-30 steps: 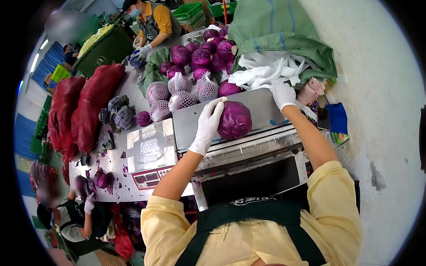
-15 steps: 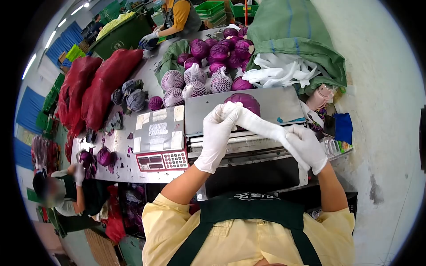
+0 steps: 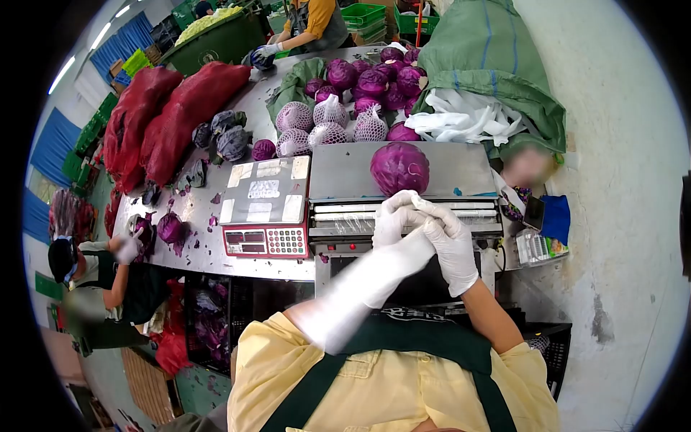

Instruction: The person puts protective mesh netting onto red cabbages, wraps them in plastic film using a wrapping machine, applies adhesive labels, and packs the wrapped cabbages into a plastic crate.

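Note:
My left hand and my right hand, both in white gloves, meet in front of the wrapping machine. Between them they pinch the end of a white foam net sleeve, which hangs down to the lower left and is blurred by motion. Just beyond my fingertips a bare purple cabbage rests on the machine's metal top. Behind it stand several cabbages in white foam nets. More foam sleeves spill from a green sack.
A scale stands left of the machine. Bare purple cabbages are heaped behind. Red mesh sacks lie at the left. One co-worker handles a cabbage at lower left; another works at the back.
My left hand let go of the cabbage and took the sleeve with my right hand. The hands have since come together, and the sleeve has swung down to the left. The view has shifted.

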Motion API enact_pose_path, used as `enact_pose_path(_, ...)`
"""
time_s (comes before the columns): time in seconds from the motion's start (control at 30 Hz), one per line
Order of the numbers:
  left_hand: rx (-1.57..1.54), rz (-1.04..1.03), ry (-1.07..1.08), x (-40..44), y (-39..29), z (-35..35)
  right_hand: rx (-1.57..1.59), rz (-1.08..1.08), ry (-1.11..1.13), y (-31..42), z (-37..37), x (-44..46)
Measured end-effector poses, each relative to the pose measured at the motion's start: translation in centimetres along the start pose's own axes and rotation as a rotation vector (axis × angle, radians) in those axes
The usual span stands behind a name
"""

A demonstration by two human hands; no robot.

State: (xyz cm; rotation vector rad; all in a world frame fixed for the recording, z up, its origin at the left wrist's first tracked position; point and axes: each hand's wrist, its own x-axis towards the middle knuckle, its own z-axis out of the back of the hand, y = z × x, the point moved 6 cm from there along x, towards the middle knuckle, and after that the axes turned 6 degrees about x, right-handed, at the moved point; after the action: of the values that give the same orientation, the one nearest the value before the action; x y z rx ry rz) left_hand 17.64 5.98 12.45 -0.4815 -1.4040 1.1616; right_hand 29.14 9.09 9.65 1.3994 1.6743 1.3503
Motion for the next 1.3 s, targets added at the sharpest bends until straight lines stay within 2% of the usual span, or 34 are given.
enact_pose_path(0.03, 0.071, -0.190, 0.026, -0.2, -0.1, 0.8, 0.114, -0.076, -0.009, -0.2, -0.5, -0.1)
enact_pose_path(0.1, 0.052, -0.169, 0.073, -0.9, 1.3, 0.3, 0.058, -0.047, -0.046, -0.2, -0.2, -0.2)
enact_pose_path(0.17, -0.882, 0.434, -0.043, -1.5, 6.1, -1.4, -0.174, 0.071, -0.029, -0.1, 0.2, -0.1)
enact_pose_path(0.2, -0.757, 0.274, -0.040, -0.7, 5.3, -1.0, -0.178, 0.051, -0.053, 0.0, 0.2, -0.2)
enact_pose_path(0.3, -0.703, 0.399, 0.005, 0.1, 5.5, -0.3, -0.212, 0.096, -0.094, 0.2, 0.9, 0.5)
enact_pose_path(0.37, -0.642, 0.380, 0.111, 0.0, 7.7, -1.4, -0.187, 0.087, -0.119, 0.1, 1.4, 0.6)
enact_pose_path(0.4, -0.611, 0.367, 0.163, 0.4, 7.7, -1.6, 0.094, -0.053, -0.139, -0.5, 1.8, 0.6)
enact_pose_path(0.43, -0.655, 0.544, 0.314, -0.8, 8.0, -2.1, 0.375, -0.186, -0.154, -1.1, 2.2, 0.8)
enact_pose_path(0.47, -0.675, 0.723, 0.465, -2.1, 8.1, -2.4, 0.577, -0.170, -0.062, -0.7, 2.9, 1.5)
enact_pose_path(0.5, -0.694, 1.139, 0.577, -4.6, 6.8, -2.1, 0.749, -0.279, -0.101, -1.8, 5.4, 2.0)
enact_pose_path(0.53, -0.703, 1.058, 0.845, -5.6, 6.4, -2.0, 0.709, -0.326, -0.117, -0.6, 6.0, 2.0)
enact_pose_path(0.57, -0.706, 1.056, 0.845, -5.5, 7.1, -1.1, 0.669, -0.374, -0.132, 0.4, 6.0, 2.0)
enact_pose_path(0.6, -0.433, 0.938, 0.818, -4.0, 7.2, 0.5, 0.339, -0.390, -0.167, 0.2, 5.8, 2.2)
enact_pose_path(0.63, -0.165, 0.813, 0.780, -2.2, 7.6, 2.3, 0.135, -0.454, 0.148, -1.6, 7.1, 2.8)
enact_pose_path(0.7, 0.002, 0.402, 0.196, 6.4, 11.8, 6.8, -0.764, -0.236, 0.510, -0.6, 4.4, 4.9)
enact_pose_path(0.73, 0.291, 0.258, 0.035, 9.6, 11.5, 8.3, -0.689, -0.287, 0.404, -2.1, 6.1, 8.3)
enact_pose_path(0.77, 0.380, 0.213, -0.034, 10.1, 12.8, 8.5, -0.648, -0.187, 0.363, -1.9, 5.8, 9.0)
enact_pose_path(0.8, 0.524, 0.281, -0.048, 13.7, 14.4, 8.8, -0.545, -0.165, 0.169, -1.1, 6.4, 13.3)
enact_pose_path(0.83, 0.636, 0.338, 0.012, 14.8, 15.6, 8.4, -0.432, -0.122, -0.019, -0.3, 7.1, 17.4)
enact_pose_path(0.87, 0.736, 0.372, 0.135, 15.1, 17.6, 7.5, -0.497, -0.028, -0.054, -0.1, 6.9, 18.0)
enact_pose_path(0.9, 0.835, 0.405, 0.260, 14.8, 20.2, 6.5, -0.498, -0.024, -0.052, -1.1, 7.4, 18.9)
enact_pose_path(0.93, 0.968, 0.312, 0.441, 14.1, 22.5, 5.2, -0.801, -0.211, -0.065, -4.0, 8.6, 20.1)
enact_pose_path(0.97, 1.096, 0.214, 0.624, 13.7, 24.5, 4.3, -0.673, -0.389, -0.073, -7.7, 9.4, 20.5)
enact_pose_path(1.0, 0.993, 0.216, 0.592, 12.8, 25.1, 3.6, -0.557, -0.565, -0.097, -11.3, 10.2, 20.7)
enact_pose_path(1.03, 0.885, 0.224, 0.576, 10.7, 25.0, 2.4, -0.001, -0.718, -0.111, -16.4, 10.6, 18.8)
enact_pose_path(1.07, 0.803, 0.265, 0.479, 10.4, 24.4, 2.4, -0.357, -0.310, 0.142, -18.7, 12.1, 20.1)
enact_pose_path(1.13, 0.622, 0.290, 0.297, 9.4, 23.3, 3.0, -0.659, 0.167, 0.243, -21.2, 13.5, 19.9)
enact_pose_path(1.17, 0.620, 0.304, 0.304, 8.3, 23.1, 3.0, -0.328, -0.104, -0.040, -16.6, 10.4, 16.4)
enact_pose_path(1.2, 0.079, 0.399, 0.264, 7.3, 23.0, 2.6, 0.076, -0.248, -0.404, -10.8, 6.2, 11.7)
enact_pose_path(1.23, -0.285, 0.550, 0.281, 6.7, 21.7, 2.5, 0.074, -0.263, -0.409, -7.1, 4.1, 10.6)
enact_pose_path(1.27, -0.630, 0.725, 0.256, 6.0, 20.3, 2.3, 0.113, -0.189, -0.317, -4.6, 2.5, 10.3)
enact_pose_path(1.3, -0.795, 0.974, 0.305, 5.5, 16.9, 2.5, 0.153, -0.115, -0.225, -2.4, 1.2, 9.9)
